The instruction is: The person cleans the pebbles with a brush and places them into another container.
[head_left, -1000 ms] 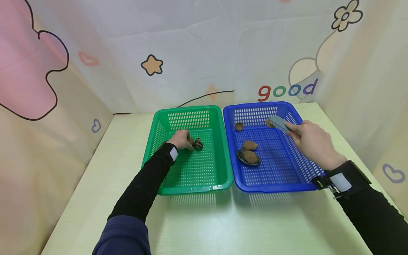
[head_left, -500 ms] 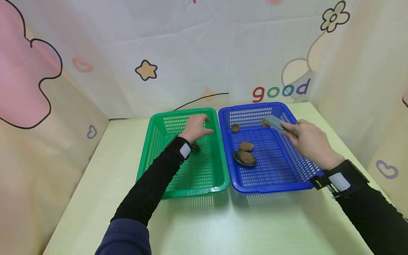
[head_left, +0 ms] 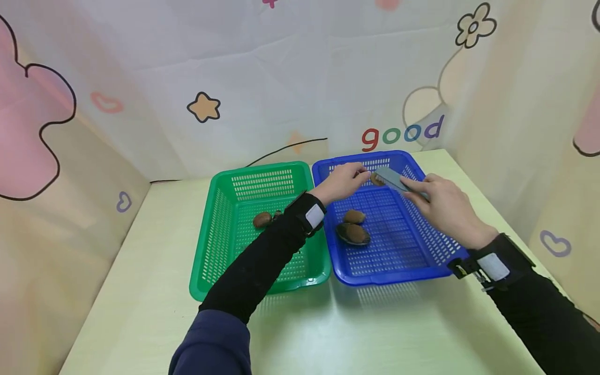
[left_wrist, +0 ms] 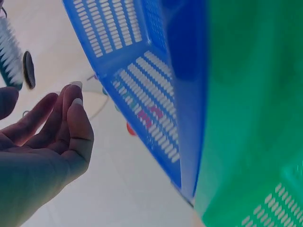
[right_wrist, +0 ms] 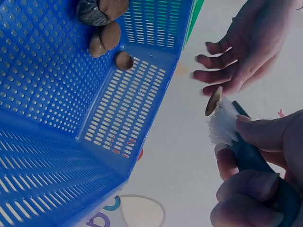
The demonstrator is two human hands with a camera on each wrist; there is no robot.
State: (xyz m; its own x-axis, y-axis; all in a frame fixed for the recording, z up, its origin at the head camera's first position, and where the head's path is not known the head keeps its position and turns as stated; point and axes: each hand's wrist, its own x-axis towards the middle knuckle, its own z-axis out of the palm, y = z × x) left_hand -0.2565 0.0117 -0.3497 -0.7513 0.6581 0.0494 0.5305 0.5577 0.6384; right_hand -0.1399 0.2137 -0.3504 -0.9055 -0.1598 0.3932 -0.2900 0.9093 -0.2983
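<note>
My right hand (head_left: 445, 208) grips a brush (right_wrist: 244, 137) with a grey-teal handle and white bristles, above the back of the blue basket (head_left: 389, 278). A small round brownish piece (right_wrist: 214, 100), possibly a shell, sits against the bristle tips. My left hand (head_left: 342, 182) reaches over the blue basket, close to that piece. Its fingers (left_wrist: 78, 125) are loosely bent, with nothing seen between them and a gap to the piece in the left wrist view. Inside the blue basket lie a dark-rimmed oval shell (head_left: 344, 234) with a brown patch and a smaller brown piece (head_left: 353, 216).
The green basket (head_left: 199, 260) stands left of the blue one, rims close together. It holds a brown rounded piece (head_left: 262, 220) and a dark striped one (head_left: 277, 214), partly covered by my left arm. A small round piece (right_wrist: 124, 60) lies in the blue basket. A printed curtain (head_left: 262, 78) hangs behind.
My left hand has lifted out of the green basket, leaving the pieces there, and moved right to the brush. My right hand still holds the brush. The view has shifted slightly.
</note>
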